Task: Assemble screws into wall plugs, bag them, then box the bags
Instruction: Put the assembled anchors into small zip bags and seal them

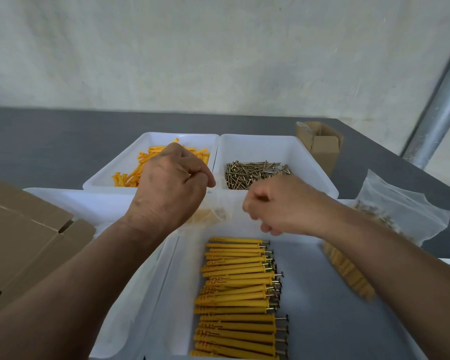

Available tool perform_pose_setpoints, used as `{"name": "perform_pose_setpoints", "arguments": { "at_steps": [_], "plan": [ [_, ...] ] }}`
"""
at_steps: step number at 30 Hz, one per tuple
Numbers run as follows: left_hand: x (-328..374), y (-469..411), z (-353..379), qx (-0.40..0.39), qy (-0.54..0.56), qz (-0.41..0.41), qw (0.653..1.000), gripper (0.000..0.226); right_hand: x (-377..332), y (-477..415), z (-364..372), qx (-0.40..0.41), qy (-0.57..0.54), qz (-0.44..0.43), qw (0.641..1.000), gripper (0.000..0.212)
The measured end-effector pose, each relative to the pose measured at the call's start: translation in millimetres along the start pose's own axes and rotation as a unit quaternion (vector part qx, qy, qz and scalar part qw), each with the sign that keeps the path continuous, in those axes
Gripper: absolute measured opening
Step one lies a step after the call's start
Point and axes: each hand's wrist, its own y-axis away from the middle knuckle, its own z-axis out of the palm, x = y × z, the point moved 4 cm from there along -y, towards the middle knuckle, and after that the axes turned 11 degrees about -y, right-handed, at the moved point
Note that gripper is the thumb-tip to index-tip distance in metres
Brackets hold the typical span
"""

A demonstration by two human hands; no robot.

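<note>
Left hand (169, 188): grip closed, fingers curled on the left top edge of a clear plastic bag (218, 211). Right hand (281, 206): grip likewise closed, on the bag's right edge. The bag hangs between the two hands over the far end of the near tray (322, 320). It is blurred, and yellow pieces show dimly inside.

In the near tray, assembled plugs (239, 294) lie stacked in a row, screw heads pointing right.

Far left tray (117, 165): loose yellow wall plugs (130, 175), partly hidden behind the left hand. Far right tray (270, 146), touching it: a heap of screws (255, 172).

A filled bag (405, 216) lies on the grey surface (50, 141) at right, beyond the right forearm. A large cardboard box (24, 242) sits at near left. A small open carton (322, 146) stands at far right, beside the screw tray.
</note>
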Motion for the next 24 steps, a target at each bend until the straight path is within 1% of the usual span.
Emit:
{"name": "perform_pose_setpoints", "arguments": {
  "at_steps": [2,3,6,9,13,24],
  "plan": [
    [0,0,1,-0.008,-0.003,0.003,1.0,0.034,6,3,10,-0.085,0.129,0.032,0.987,0.021],
    [0,1,1,-0.012,-0.006,0.002,1.0,0.034,9,4,14,-0.12,0.172,0.047,0.977,0.019],
    [-1,1,2,-0.015,-0.016,0.001,1.0,0.033,17,6,22,-0.186,0.242,0.074,0.949,0.025],
    [0,2,2,-0.015,-0.014,0.005,1.0,0.032,21,7,29,-0.218,0.243,0.086,0.941,0.031],
    [-1,2,2,-0.018,-0.003,-0.003,1.0,0.032,22,6,40,-0.241,0.252,0.08,0.934,0.036],
    [-4,0,2,-0.018,0.003,-0.009,1.0,0.032,26,2,47,-0.256,0.24,0.095,0.931,0.034]
  ]
}}
